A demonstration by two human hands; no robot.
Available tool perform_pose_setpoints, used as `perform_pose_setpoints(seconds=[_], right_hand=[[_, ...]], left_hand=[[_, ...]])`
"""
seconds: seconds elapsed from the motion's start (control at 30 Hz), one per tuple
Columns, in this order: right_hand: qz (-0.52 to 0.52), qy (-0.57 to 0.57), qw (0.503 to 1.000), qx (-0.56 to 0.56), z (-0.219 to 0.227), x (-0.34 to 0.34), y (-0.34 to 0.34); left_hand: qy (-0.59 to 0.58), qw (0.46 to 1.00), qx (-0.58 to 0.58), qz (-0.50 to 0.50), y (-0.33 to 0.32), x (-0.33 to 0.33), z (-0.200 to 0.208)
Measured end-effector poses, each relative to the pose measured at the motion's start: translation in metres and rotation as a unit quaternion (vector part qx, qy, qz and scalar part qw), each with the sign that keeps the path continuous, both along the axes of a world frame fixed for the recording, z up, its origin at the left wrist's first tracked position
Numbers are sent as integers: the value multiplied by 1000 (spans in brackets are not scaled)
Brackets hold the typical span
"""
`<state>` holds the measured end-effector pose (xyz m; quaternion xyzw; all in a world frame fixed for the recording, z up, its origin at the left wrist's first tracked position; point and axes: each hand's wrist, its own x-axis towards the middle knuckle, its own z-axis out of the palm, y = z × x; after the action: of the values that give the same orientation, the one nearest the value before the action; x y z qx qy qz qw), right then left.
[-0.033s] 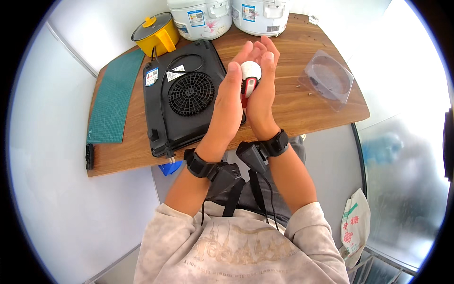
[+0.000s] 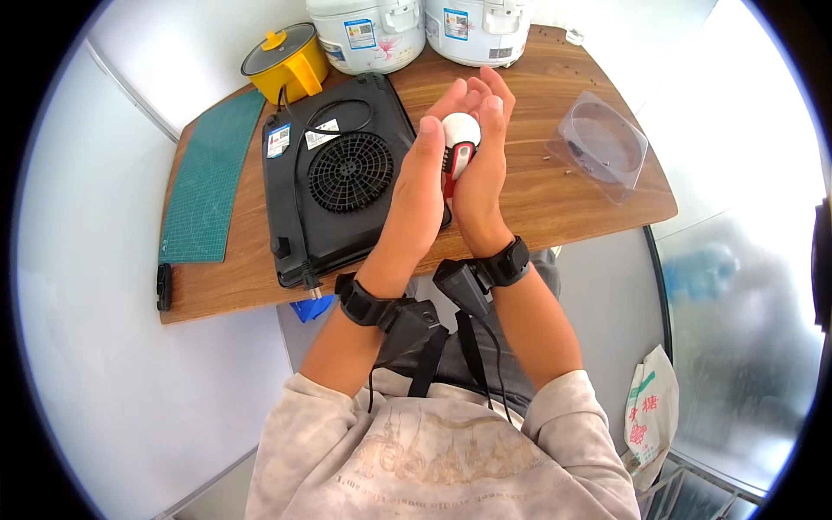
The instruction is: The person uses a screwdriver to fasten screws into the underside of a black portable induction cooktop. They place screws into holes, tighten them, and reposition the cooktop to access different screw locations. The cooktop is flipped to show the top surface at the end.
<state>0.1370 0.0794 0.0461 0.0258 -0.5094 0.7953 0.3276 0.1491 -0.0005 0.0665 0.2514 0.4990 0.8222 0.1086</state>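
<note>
Between my two palms sits a small gadget (image 2: pixel 461 130) with a white, rounded top and a red, black and silver body; its exact kind I cannot make out. My left hand (image 2: pixel 421 173) presses on it from the left, the thumb pointing up. From the right, my right hand (image 2: pixel 479 173) cups it, fingers curled at the far side. The lower body is partly hidden by the palms. Below my left hand lies a black appliance (image 2: pixel 381 234), bottom side up, with a round vent grille and a coiled cord.
A yellow lidded pot (image 2: pixel 299 74) and two white rice cookers (image 2: pixel 368 48) stand at the back. A green cutting mat (image 2: pixel 204 191) lies left on the wooden table (image 2: pixel 537 204). To the right is a clear plastic package (image 2: pixel 602 143). A white bag (image 2: pixel 652 412) rests low right.
Both hands have shifted very slightly to the right with the gadget between them, which has tilted a little. Nothing else has visibly moved.
</note>
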Motion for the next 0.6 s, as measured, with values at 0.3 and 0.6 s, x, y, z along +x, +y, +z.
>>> perform_pose_setpoints(seconds=[0.3,0.6], right_hand=[[-47,-10,994,98,2,-6,1],[-147,-59,939,304,26,4,17]], left_hand=[[12,995,-1,-95,-32,-10,-11],[94,987,-129,-34,-59,-13,3]])
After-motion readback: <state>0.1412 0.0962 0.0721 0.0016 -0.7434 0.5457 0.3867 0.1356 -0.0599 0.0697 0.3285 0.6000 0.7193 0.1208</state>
